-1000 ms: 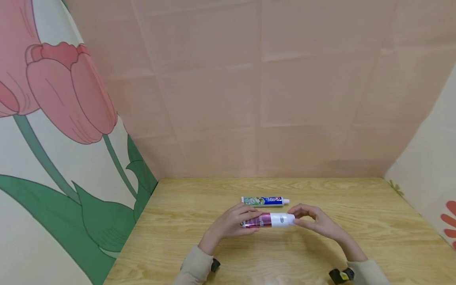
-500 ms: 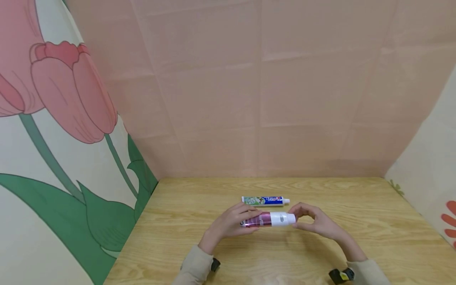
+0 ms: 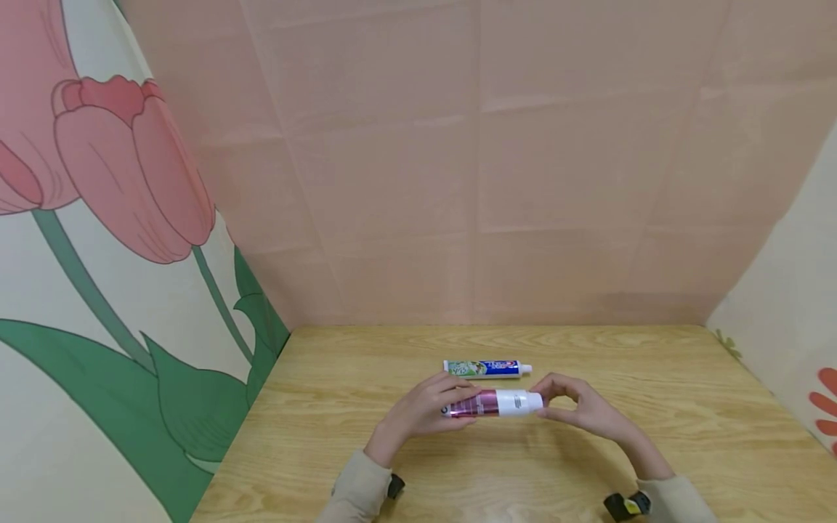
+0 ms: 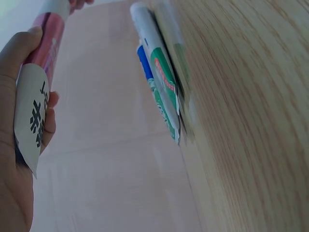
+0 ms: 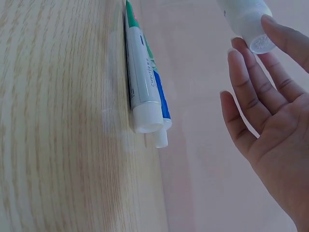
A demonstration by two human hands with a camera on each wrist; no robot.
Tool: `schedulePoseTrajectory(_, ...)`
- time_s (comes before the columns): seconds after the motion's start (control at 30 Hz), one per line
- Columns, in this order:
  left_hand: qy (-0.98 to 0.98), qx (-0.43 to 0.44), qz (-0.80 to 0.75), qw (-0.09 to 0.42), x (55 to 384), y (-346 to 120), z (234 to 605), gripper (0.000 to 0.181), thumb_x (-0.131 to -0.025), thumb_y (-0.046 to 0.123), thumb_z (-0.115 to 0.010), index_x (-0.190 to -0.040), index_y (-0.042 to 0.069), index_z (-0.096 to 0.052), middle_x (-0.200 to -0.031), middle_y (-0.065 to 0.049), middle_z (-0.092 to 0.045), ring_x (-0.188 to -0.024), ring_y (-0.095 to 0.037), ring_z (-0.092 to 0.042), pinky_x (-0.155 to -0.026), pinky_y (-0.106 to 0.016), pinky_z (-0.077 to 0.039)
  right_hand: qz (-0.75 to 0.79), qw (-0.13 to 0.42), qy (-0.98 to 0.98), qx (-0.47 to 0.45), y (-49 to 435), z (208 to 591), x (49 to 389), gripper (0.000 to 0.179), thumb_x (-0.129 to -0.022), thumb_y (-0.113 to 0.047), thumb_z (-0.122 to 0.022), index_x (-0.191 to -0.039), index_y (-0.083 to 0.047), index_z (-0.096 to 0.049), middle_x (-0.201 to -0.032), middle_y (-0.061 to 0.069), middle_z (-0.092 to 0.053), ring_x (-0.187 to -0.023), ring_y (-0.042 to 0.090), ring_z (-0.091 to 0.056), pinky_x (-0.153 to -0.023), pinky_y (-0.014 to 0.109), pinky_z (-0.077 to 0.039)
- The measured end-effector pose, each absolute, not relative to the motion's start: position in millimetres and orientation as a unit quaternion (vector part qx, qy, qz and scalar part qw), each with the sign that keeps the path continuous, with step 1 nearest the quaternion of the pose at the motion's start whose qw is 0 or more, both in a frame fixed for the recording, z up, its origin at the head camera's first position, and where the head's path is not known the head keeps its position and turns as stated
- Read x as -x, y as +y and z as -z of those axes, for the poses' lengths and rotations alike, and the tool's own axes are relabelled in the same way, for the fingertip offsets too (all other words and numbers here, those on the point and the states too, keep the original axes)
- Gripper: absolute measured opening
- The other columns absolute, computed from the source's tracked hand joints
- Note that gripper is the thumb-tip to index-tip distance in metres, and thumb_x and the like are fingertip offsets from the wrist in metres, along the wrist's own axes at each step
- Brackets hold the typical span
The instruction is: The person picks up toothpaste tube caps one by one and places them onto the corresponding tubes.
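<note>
My left hand [image 3: 421, 407] holds a pink-and-white toothpaste tube [image 3: 516, 402] sideways above the table, cap end to the right. Its thumb and fingers wrap the tail half, as the left wrist view also shows on the tube [image 4: 50, 36]. At the other end my right hand [image 3: 582, 408] pinches the white cap [image 5: 258, 34] between thumb and fingertips, its other fingers spread loosely. Behind the held tube a blue-and-green toothpaste tube [image 3: 502, 369] lies on the table. Beside it, in the wrist views, lies a white tube [image 5: 145, 77] with a green end, hidden in the head view.
The wooden table [image 3: 314, 407] runs back to a pink cloth backdrop [image 3: 471, 181]. A tulip-patterned panel [image 3: 131, 167] stands along the left, and a pale panel [image 3: 785, 305] along the right. A dark strap [image 3: 626, 505] sits at the right cuff.
The right hand's thumb and fingertips have shifted slightly right on the cap, baring more of it. The left hand and the lying tube have stayed in place.
</note>
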State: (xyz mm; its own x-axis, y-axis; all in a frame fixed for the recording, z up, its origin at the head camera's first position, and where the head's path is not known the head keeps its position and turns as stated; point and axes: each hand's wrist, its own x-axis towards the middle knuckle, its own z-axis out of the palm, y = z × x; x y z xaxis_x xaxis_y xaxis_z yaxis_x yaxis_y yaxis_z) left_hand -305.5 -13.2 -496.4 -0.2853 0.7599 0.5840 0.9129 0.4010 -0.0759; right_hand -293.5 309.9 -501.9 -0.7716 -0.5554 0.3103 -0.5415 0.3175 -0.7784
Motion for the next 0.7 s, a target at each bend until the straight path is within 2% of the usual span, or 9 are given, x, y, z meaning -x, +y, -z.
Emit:
schedulePoseTrajectory(0.2, -0.789, 0.530, 0.144, 0.275, 306.3, -12.0, 497.0, 0.049, -0.082, 0.042, -0.066, -0.124, 0.018, -0.059, -0.115, 0.006, -0.062, -0.102, -0.005, -0.053, -0.094, -0.013, -0.041, 0.482, -0.006, 0.794, 0.369, 309.5, 500.3, 292.8, 0.018, -0.084, -0.009, -0.067, -0.100, -0.015, -0.062, -0.091, 0.000, -0.064, -0.081, 0.013, -0.060, -0.072, 0.025, -0.046)
schedulePoseTrajectory(0.7, -0.793, 0.524, 0.153, 0.269, 306.1, -11.5, 499.5, 0.049, -0.082, 0.041, -0.068, -0.125, 0.020, -0.058, -0.115, 0.006, -0.062, -0.103, -0.004, -0.053, -0.094, -0.012, -0.040, 0.478, 0.001, 0.796, 0.371, 312.0, 503.8, 295.4, 0.014, -0.087, -0.005, -0.062, -0.096, -0.016, -0.062, -0.087, -0.002, -0.065, -0.078, 0.013, -0.060, -0.073, 0.026, -0.042)
